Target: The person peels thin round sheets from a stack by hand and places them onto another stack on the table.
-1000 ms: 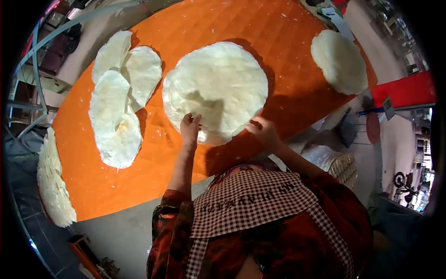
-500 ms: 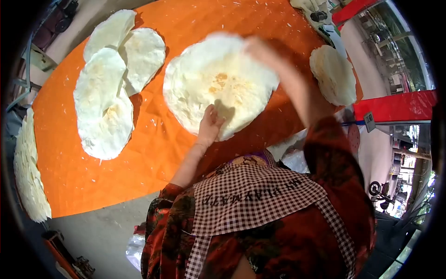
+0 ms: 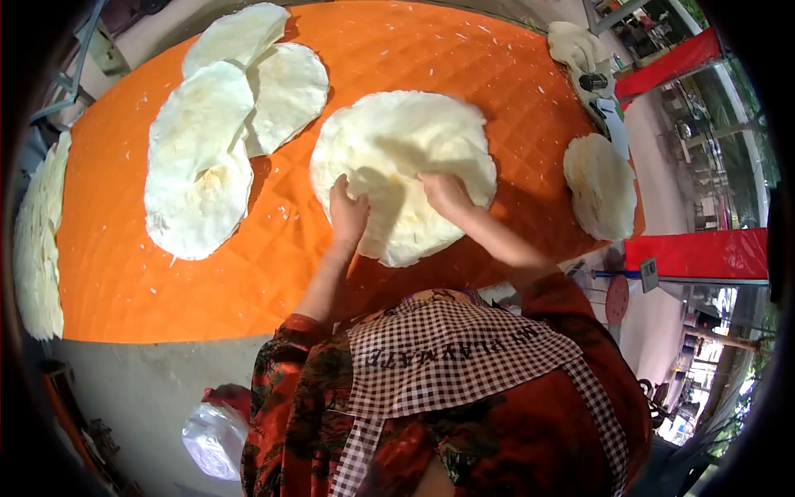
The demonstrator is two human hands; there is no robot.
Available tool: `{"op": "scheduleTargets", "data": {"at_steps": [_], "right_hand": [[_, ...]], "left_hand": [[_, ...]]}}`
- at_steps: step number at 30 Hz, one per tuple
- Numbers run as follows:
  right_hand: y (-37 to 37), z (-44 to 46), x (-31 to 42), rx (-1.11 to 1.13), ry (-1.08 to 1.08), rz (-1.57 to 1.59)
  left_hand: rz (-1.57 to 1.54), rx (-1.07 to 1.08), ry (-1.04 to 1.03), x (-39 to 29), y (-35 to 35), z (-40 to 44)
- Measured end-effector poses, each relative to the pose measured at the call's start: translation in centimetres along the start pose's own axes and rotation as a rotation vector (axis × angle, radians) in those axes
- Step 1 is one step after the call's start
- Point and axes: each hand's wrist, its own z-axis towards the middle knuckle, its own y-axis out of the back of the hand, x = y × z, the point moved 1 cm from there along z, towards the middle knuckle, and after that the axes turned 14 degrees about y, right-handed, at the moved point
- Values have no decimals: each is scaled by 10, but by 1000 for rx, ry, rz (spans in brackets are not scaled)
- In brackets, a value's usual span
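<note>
at the near side of a broad orange table [image 3: 431, 50], a person in a checked apron [image 3: 447, 356] has two bare hands over a large, pale, thin round [image 3: 439, 124], which lies flat near the middle of the cover. the left hand [image 3: 349, 211] is over its near-left part, thumb and fingers parted, seemingly grasping nothing; the right hand [image 3: 447, 195] reaches to its center, fingers bunched, though whether they pinch the surface or only press it cannot be told. the step in hand looks like working or smoothing the round by touch. a next move would seem to call for light, flat fingers and even support, since so thin a sheet could crease or tear. to the left, similar pale sheets [image 3: 195, 108] overlap one another; a pale stack [image 3: 37, 240] sits at the far left edge, and another pale round [image 3: 600, 186] near the right edge.
</note>
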Motion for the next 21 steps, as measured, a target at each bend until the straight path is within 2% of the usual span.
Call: {"op": "scheduleTargets", "data": {"at_steps": [2,3,6,7,9,10,13,16,18,21], "right_hand": [[-15,-5,-3,26,-99,56],[-6,2,-9,159,-208,99],[9,9,-26,-98,-113,166],[28,12,-12,-171,-61,182],[55,6,28,-46,84,23],[32,-4,30,-172,184,-73],[-18,-26,40,228,95,-169],[-41,-41,28,12,210,-131],[-23,-35,27,19,191,-120],[-4,-33,28,21,214,-148]], "left_hand": [[46,-15,49,-17,5,-2],[77,-9,110,-24,5,-3],[122,81,268,-23,9,0],[106,101,297,-21,8,-3],[60,128,355,-16,10,-8],[26,123,320,-7,9,-6],[45,3,134,-4,-3,-27],[106,31,202,-1,-8,-33],[65,129,254,6,-7,-34],[-74,306,472,6,-5,-27]]}}
